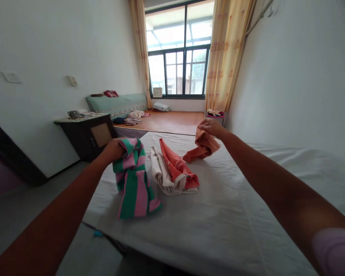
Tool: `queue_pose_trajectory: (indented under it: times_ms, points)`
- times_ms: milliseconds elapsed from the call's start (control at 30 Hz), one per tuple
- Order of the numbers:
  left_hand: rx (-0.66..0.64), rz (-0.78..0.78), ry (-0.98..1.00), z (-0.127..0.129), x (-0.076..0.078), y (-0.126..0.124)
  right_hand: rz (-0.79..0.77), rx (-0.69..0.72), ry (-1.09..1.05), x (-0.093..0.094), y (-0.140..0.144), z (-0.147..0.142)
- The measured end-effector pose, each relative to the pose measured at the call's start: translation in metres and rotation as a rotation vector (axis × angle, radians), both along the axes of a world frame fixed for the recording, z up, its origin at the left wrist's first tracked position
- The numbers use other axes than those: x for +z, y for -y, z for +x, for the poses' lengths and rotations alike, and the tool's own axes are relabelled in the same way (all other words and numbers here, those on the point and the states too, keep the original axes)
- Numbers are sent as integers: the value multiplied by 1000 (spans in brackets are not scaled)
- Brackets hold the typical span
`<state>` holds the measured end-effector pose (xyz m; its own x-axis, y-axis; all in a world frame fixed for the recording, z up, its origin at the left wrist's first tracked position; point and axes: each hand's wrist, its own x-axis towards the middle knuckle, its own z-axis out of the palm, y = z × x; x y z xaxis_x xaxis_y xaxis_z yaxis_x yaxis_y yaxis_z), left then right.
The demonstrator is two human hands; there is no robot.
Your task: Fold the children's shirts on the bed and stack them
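With the red-and-white folded fabric (176, 161) on the bed (212, 218) as dial centre, the left hand (116, 150) has its fingers clamped on the striped cloth (135, 184) at 9 o'clock, the right hand (209, 125) on the orange cloth (204, 142) at 2 o'clock.

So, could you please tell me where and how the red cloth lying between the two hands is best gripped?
Probably pinch the red cloth at its narrow far end, from above and the right: it tapers there, and the cream cloth flanks its left side.
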<state>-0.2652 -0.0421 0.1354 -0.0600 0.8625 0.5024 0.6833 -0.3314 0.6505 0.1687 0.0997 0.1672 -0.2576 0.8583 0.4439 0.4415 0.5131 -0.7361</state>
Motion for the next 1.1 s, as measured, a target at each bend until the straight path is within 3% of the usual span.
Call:
queue_pose_trajectory:
  times_ms: [100,200,300,367,500,567,667,800,867,1000,1100]
  points:
    - [32,-132,-260,9,-34,15,-24,81,464,-36,19,-8]
    - [94,-211,-481,37,-47,25,75,250,538,-62,47,-42]
    - [-131,-501,-444,67,-48,31,70,503,534,-85,79,-82]
    - [-281,-586,-356,82,-49,33,136,513,540,-100,97,-104]
    - [-345,-461,-365,95,-48,35,174,379,580,-121,115,-126]
    - [-343,-448,-365,95,-45,33,194,338,561,-115,110,-125]
    - [-315,-490,-296,88,-45,29,207,220,404,-80,84,-105]
    - [-285,-521,-340,84,-51,26,255,-105,-192,-18,35,-45]
    - [-276,-496,-431,87,-53,24,329,-204,-299,-1,20,-15]
    - [-228,-422,-541,105,-52,20,210,-71,-18,-6,20,20]
    - [-109,-466,-635,117,-57,16,222,-184,-174,-21,26,30]
